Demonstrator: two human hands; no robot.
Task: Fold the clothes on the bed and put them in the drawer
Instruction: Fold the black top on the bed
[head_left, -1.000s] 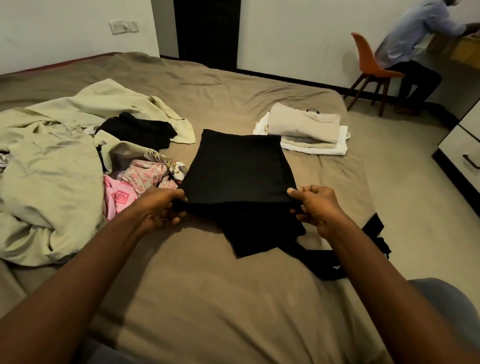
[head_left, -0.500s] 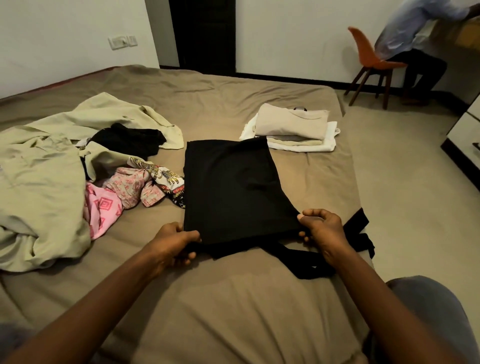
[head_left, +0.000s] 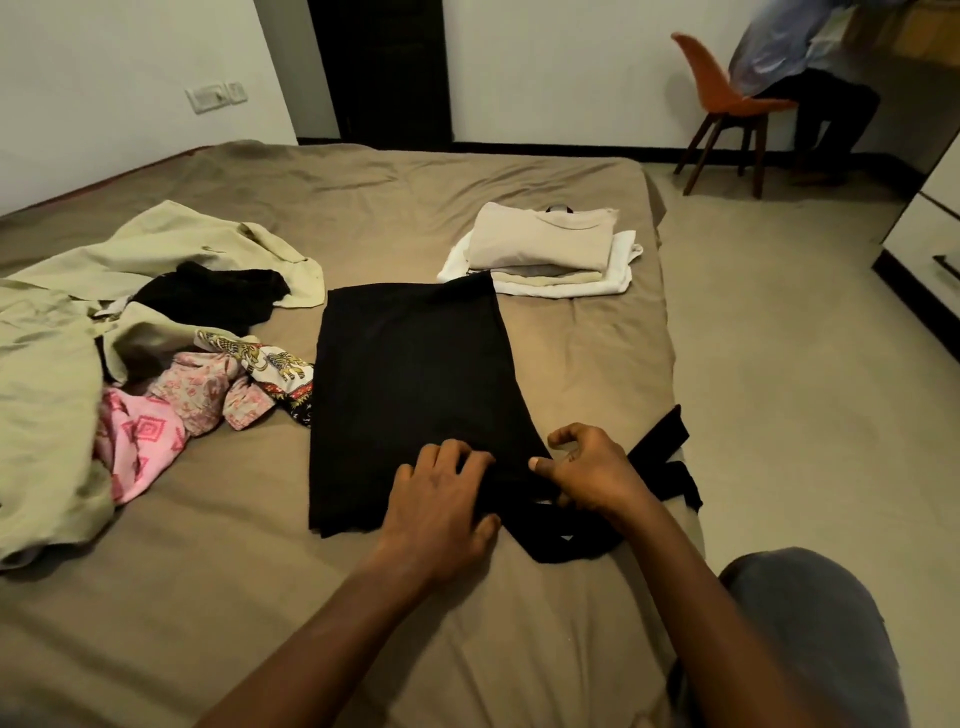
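A black garment (head_left: 410, 374), folded into a long rectangle, lies flat in the middle of the brown bed (head_left: 260, 623). Its black straps (head_left: 660, 457) trail off the near right corner. My left hand (head_left: 441, 499) rests flat on the garment's near edge, fingers spread. My right hand (head_left: 597, 473) pinches the fabric at the near right corner, where the straps begin. A stack of folded clothes (head_left: 540, 244), beige on top and white below, sits beyond the garment. Part of a white drawer unit (head_left: 930, 249) shows at the right edge.
Unfolded clothes lie on the left: beige garments (head_left: 47, 364), a crumpled black piece (head_left: 208, 296), pink printed cloth (head_left: 140, 436) and a patterned scarf (head_left: 275, 364). Another person (head_left: 789, 52) sits on an orange chair (head_left: 722, 98) at the far right. Bare floor runs beside the bed.
The black garment was drawn toward me and laid flat. My left hand let go of its near left corner and moved right, onto the near edge beside my right hand.
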